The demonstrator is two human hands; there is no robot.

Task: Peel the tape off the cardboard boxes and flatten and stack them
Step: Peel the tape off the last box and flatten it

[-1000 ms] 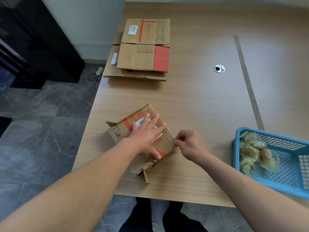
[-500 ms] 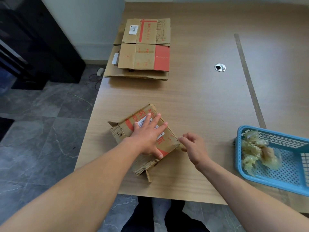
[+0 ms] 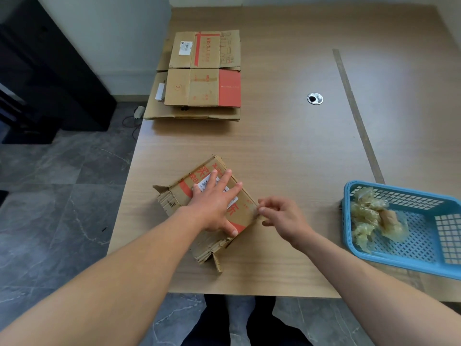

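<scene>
Cardboard box (image 3: 199, 174) lies half-collapsed near the counter's (image 3: 287, 151) front edge, and the left hand (image 3: 214, 203) presses on it, palm flat and fingers spread. The right hand (image 3: 284, 218) is at the box's right edge with fingertips nearly together; whether they pinch tape, I cannot tell.

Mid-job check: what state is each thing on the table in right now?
Box: pressed flat, flaps sticking out.
Left hand: flat, pressing the box.
Right hand: fingertips at box's right edge; pinch unclear.
Stack: flattened boxes, piled far left.
Basket: holds wadded tape.
</scene>
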